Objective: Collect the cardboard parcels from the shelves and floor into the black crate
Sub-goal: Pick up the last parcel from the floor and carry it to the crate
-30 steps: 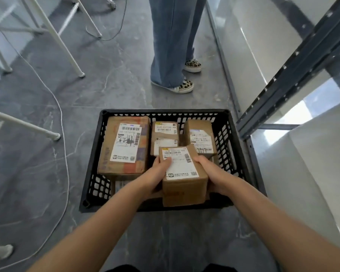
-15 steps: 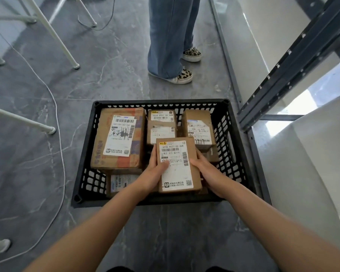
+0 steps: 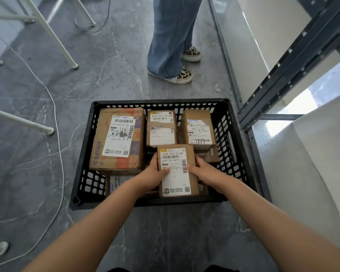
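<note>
A black slatted crate (image 3: 82, 160) stands on the grey floor in front of me. Inside lie a large printed cardboard parcel (image 3: 106, 154) on the left, a small labelled parcel (image 3: 161, 130) in the middle back and another small parcel (image 3: 198, 128) at the back right, with more parcels beneath them. A small cardboard parcel (image 3: 177, 185) with a white label lies flat at the crate's front. My left hand (image 3: 153, 173) grips its left side and my right hand (image 3: 202, 169) grips its right side, thumbs on the label.
A person in wide blue jeans (image 3: 171, 36) and leopard shoes stands just behind the crate. Dark metal shelving uprights (image 3: 290, 61) and a white shelf board (image 3: 312, 163) are on the right. White table legs (image 3: 47, 30) and a white cable (image 3: 61, 154) lie left.
The parcel went from tilted above the crate's front edge down to lying flat inside the crate. Both hands moved forward and down with it.
</note>
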Action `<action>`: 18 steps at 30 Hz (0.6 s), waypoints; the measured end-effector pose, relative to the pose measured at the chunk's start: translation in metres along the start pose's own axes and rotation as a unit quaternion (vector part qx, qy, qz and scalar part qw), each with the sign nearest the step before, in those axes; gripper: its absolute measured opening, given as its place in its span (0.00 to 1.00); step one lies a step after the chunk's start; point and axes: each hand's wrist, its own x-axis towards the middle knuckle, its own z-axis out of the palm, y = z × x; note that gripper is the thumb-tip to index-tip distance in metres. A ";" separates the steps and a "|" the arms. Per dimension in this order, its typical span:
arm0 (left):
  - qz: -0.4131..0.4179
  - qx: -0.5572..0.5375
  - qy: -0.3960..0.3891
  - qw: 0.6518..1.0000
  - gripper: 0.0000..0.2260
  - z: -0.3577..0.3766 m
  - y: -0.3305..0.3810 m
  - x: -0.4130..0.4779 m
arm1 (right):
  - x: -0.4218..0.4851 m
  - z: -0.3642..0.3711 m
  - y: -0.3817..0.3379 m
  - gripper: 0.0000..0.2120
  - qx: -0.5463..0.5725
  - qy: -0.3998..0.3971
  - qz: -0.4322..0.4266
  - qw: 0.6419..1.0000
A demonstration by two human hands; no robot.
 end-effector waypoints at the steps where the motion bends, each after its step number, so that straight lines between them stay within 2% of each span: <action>1: -0.006 0.002 0.026 1.000 0.35 0.000 0.002 0.000 | 0.000 -0.001 -0.002 0.29 -0.007 0.016 -0.005 1.000; 4: -0.020 -0.022 0.122 0.992 0.43 -0.005 0.009 0.005 | 0.002 -0.007 -0.004 0.28 0.031 0.108 -0.019 0.993; 6: -0.021 -0.078 0.122 0.989 0.45 -0.006 0.017 0.012 | 0.007 -0.015 -0.005 0.29 0.102 0.191 -0.012 0.976; 8: -0.025 -0.133 0.118 0.984 0.46 0.000 0.026 0.018 | 0.013 -0.022 -0.005 0.35 0.118 0.244 -0.011 0.963; 9: -0.029 -0.144 0.129 0.981 0.46 0.004 0.029 0.020 | 0.016 -0.023 -0.006 0.35 0.116 0.250 -0.020 0.961; 12: -0.014 -0.130 0.170 0.977 0.41 0.014 0.026 0.024 | 0.022 -0.022 -0.008 0.26 0.106 0.236 -0.043 0.965; 18: 0.032 -0.117 0.156 0.980 0.35 0.015 0.018 0.024 | 0.031 -0.015 -0.012 0.24 0.105 0.288 -0.072 0.949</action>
